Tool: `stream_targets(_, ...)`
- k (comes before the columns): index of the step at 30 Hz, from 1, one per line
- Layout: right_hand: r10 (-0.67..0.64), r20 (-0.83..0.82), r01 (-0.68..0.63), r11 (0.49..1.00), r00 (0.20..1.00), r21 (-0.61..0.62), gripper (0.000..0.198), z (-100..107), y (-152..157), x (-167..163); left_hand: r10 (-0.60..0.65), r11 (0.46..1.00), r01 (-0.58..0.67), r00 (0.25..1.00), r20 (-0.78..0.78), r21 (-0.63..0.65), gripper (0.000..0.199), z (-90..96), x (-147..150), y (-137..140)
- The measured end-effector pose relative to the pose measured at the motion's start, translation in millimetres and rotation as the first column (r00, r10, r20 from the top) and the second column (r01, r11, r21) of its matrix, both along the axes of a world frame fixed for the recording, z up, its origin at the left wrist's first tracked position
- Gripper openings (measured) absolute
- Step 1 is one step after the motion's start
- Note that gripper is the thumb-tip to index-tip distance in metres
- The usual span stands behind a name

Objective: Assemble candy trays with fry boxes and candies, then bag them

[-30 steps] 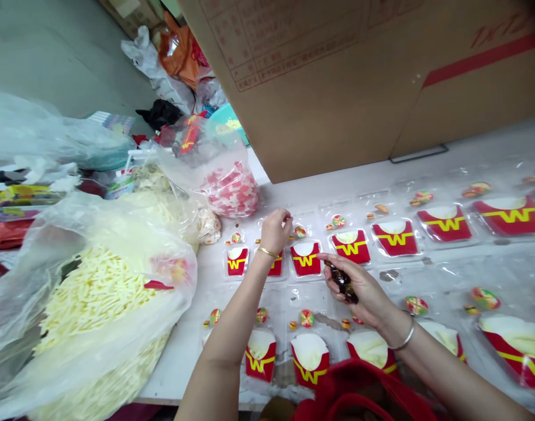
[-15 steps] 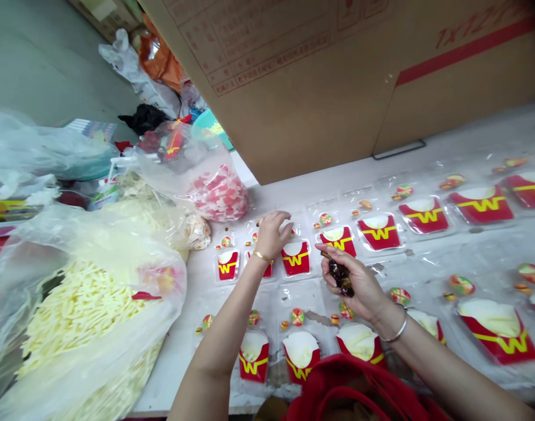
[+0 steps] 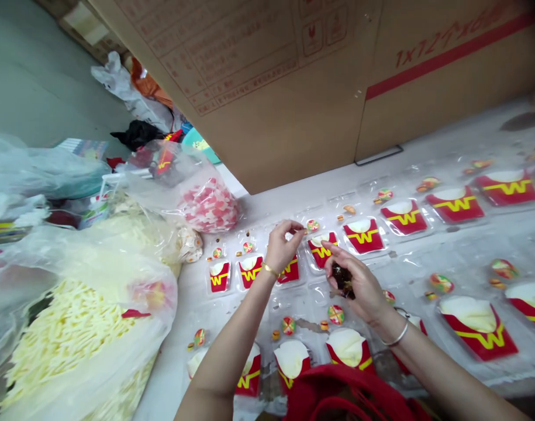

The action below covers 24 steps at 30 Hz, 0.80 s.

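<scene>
My right hand (image 3: 359,283) is cupped round a small clump of dark brown, glossy pieces (image 3: 342,279), their exact kind unclear. To its left, my left hand (image 3: 285,248) has thumb and fingertips pinched together beside a toy pizza (image 3: 313,225); anything between the tips is too small to name. Under the hands runs a row of clear plastic trays, each with a red fries carton (image 3: 364,235) marked in yellow. Miniature pizzas and a burger (image 3: 341,217) lie in the upper parts. A tiny dark piece (image 3: 248,233) sits atop a tray on the left.
Another row of trays with fries cartons (image 3: 480,327) lies nearer me. At left stands an open plastic bag of pale yellow fries-like sticks (image 3: 69,327), behind it a bag of pink-and-white pieces (image 3: 209,204). A large cardboard box (image 3: 293,134) blocks the back.
My left hand has moved right along the far row, its fingers going from spread to pinched. My right hand still holds the dark pieces. The view has shifted slightly.
</scene>
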State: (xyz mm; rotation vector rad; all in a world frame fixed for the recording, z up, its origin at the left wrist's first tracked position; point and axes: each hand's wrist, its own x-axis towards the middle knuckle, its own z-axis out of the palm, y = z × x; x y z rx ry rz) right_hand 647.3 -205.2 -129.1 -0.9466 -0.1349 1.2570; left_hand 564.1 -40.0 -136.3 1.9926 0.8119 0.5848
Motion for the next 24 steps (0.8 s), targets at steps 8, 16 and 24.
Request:
stream_targets(8,0.024,-0.044,-0.021,0.997,0.999,0.077,0.035,-1,-20,24,0.049,0.742,0.277,0.886,-0.46,0.611,0.013,-19.9,66,46)
stream_targets(16,0.041,-0.152,-0.015,0.986,0.988,0.167,0.042,4,-23,35,-0.041,0.863,0.232,0.917,-0.396,0.448,0.021,0.1,50,14)
stream_targets(24,0.053,-0.19,-0.011,0.977,0.98,0.214,0.044,7,-25,43,-0.358,0.649,0.337,0.927,0.117,-0.682,0.027,23.3,53,-54)
